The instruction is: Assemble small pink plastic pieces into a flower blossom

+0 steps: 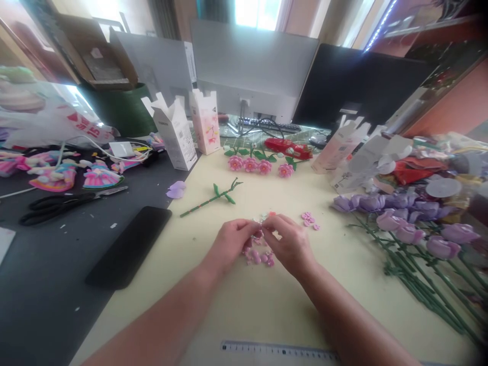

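My left hand (232,243) and my right hand (288,243) meet above the cream mat (236,305), fingertips pinched together on a small pink flower piece (258,234). More loose pink pieces (258,256) lie on the mat just below my fingers, and a few others (309,220) sit to the right. A green stem with leaves (212,198) lies further back on the left. What exactly sits between my fingertips is mostly hidden.
Finished pink flowers (259,164) lie at the back, purple tulips on green stems (412,229) at the right. White cartons (175,133) stand behind. A black phone (128,246) and scissors (61,204) lie on the dark mat at left. A ruler (278,351) lies at the near edge.
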{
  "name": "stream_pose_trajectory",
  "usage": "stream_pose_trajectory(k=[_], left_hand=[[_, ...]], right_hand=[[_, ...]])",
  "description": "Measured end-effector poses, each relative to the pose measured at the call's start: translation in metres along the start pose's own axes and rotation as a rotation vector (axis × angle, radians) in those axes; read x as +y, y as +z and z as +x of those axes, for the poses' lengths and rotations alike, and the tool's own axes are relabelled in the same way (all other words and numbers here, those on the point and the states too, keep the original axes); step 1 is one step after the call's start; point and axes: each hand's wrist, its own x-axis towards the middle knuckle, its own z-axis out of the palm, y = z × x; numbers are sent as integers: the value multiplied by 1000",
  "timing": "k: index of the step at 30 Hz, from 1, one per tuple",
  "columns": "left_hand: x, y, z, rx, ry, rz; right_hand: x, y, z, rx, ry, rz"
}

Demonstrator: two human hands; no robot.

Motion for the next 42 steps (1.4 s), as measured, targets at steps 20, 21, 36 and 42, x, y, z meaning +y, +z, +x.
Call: stream_pose_trajectory(k=[20, 21, 36, 42], left_hand=[[10, 2, -5, -56, 91, 105], [10, 1, -5, -57, 85, 97], [6, 0, -1, 21, 62, 30], [14, 2, -7, 26, 73, 55]], right_hand=[[3, -3, 1, -21, 150, 298], [2, -4, 2, -14, 139, 279], [-2, -3, 8, -31, 515, 565], [-2, -3, 7, -12, 502, 523]])
